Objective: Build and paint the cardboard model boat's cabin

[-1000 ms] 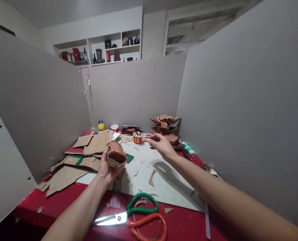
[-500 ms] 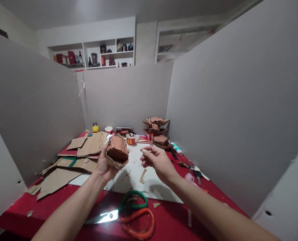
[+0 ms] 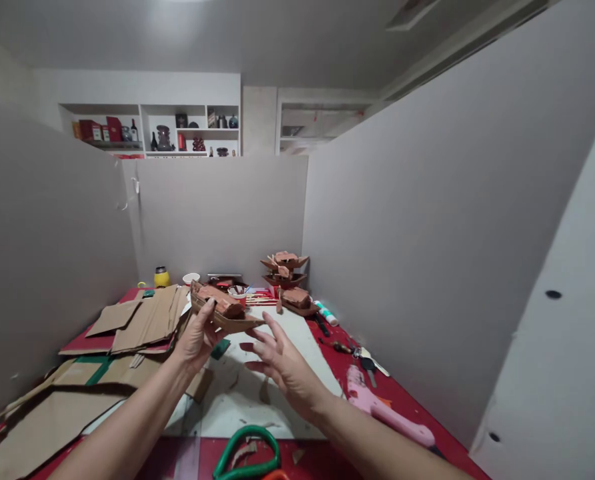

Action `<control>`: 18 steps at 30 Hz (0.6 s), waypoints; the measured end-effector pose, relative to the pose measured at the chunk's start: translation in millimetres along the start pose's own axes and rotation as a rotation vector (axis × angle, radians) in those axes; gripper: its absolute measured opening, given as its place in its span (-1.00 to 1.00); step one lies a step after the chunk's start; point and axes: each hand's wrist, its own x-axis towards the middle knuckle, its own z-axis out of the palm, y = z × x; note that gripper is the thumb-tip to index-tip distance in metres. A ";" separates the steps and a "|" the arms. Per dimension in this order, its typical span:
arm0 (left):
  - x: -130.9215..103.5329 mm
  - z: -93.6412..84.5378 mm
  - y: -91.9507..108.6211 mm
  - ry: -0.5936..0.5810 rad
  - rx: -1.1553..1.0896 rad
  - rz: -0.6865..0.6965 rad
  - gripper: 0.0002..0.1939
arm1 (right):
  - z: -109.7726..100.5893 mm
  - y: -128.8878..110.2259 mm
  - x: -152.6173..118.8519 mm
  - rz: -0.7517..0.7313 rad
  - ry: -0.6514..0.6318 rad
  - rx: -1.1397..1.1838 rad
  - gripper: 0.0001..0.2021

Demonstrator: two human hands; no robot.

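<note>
A small brown model boat (image 3: 232,323) with a reddish-brown curved cabin roof is held up over the white board (image 3: 297,340). My left hand (image 3: 200,337) is closed around its left part, with the thumb on the near side by the roof. My right hand (image 3: 280,353) is at the boat's pointed right end, fingers spread. Its index fingertip is at the tip; whether it touches cannot be made out. Behind, a similar boat (image 3: 297,303) rests at the board's far right, with more boats (image 3: 283,267) stacked behind it.
Cardboard sheets (image 3: 150,320) pile up on the left. Large scissors with a green handle (image 3: 247,447) lie at the front edge. Along the right are a pink glue gun (image 3: 385,407), keys (image 3: 368,363) and a white-green tube (image 3: 326,313). Grey partitions (image 3: 217,213) enclose the red table.
The boat has been turned from end-on to lengthwise in my left hand. My right hand has moved to its tip and its fingers have spread. The view has shifted right and up.
</note>
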 end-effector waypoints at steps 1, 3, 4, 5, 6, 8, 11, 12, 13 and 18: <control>6.0 0.7 0.5 -0.002 0.002 0.018 -0.65 | 1.5 0.8 2.2 0.003 -0.002 0.007 0.03; 18.6 5.7 3.9 -0.012 0.011 0.040 -0.65 | 3.0 0.8 7.0 0.011 0.009 0.022 0.08; 25.1 9.6 6.3 -0.020 0.017 0.048 -0.66 | 3.0 -0.1 9.5 0.014 0.020 0.029 0.09; 31.5 14.0 8.8 -0.030 0.024 0.052 -0.67 | 2.3 -1.4 12.0 0.014 0.032 0.035 0.10; 37.6 18.5 11.1 -0.041 0.031 0.057 -0.68 | 0.8 -3.2 14.5 0.008 0.044 0.041 0.10; 48.0 25.7 12.9 -0.058 0.044 0.060 -0.71 | -4.3 -7.1 19.2 -0.021 0.072 0.048 0.09; 56.6 27.1 4.7 -0.059 0.050 0.033 -0.71 | -17.1 -9.9 24.1 -0.091 0.117 0.038 0.10; 57.3 24.9 -1.2 -0.052 0.047 0.008 -0.71 | -22.3 -9.3 25.0 -0.111 0.131 0.029 0.10; 57.1 21.8 -8.2 -0.043 0.043 -0.023 -0.72 | -27.5 -7.9 25.7 -0.127 0.143 0.015 0.08; 47.2 8.9 -40.7 0.016 0.032 -0.201 -0.75 | -48.3 1.4 29.0 -0.237 0.190 -0.169 -0.21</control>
